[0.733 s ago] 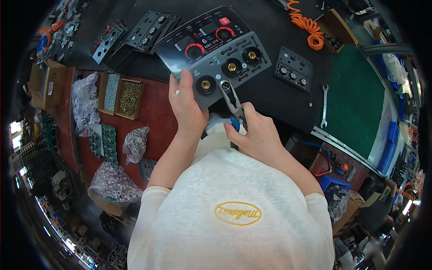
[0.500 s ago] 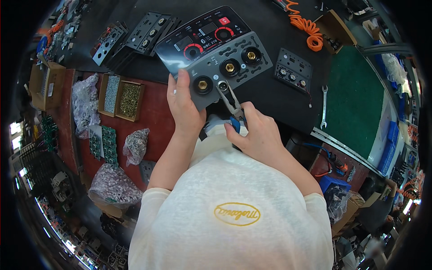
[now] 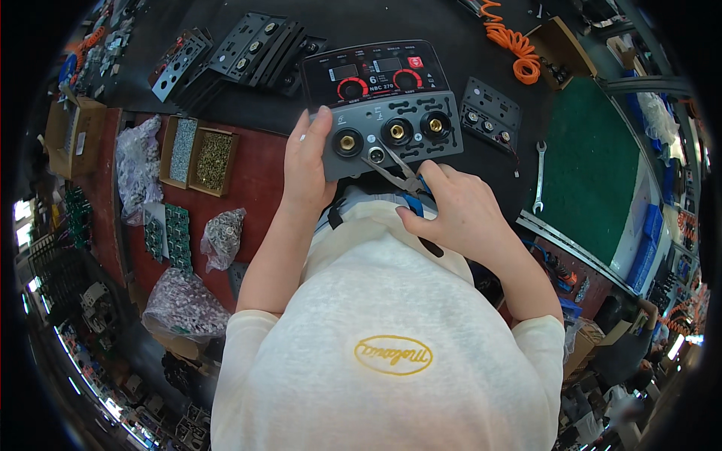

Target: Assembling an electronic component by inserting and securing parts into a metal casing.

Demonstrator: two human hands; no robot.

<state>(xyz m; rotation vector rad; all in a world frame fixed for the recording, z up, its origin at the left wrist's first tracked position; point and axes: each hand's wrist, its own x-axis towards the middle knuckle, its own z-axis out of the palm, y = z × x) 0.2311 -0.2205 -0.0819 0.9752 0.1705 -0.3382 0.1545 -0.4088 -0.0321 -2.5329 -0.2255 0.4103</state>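
My left hand [image 3: 307,161] grips the left edge of a dark control panel [image 3: 382,105], thumb on its front. The panel has a black upper face with red dial rings and a grey lower strip with three round black sockets with brass centres. Between and below the left and middle sockets sits a small round metal connector [image 3: 376,155]. My right hand [image 3: 455,201] is closed around blue-handled pliers [image 3: 402,179]. The plier jaws are spread, their tips at either side of the small connector; whether they touch it I cannot tell.
More panels [image 3: 252,52] stand stacked at the back left, and another panel [image 3: 490,113] lies at right. A wrench [image 3: 541,177] rests on the green mat [image 3: 583,165]. Small-parts boxes [image 3: 213,161], circuit boards [image 3: 177,233] and bagged parts [image 3: 184,304] are at left. An orange coiled hose [image 3: 511,45] lies at the back.
The panel has swung clockwise to sit more level and shifted right. The plier jaws have opened wider around the connector, and my right hand has moved right.
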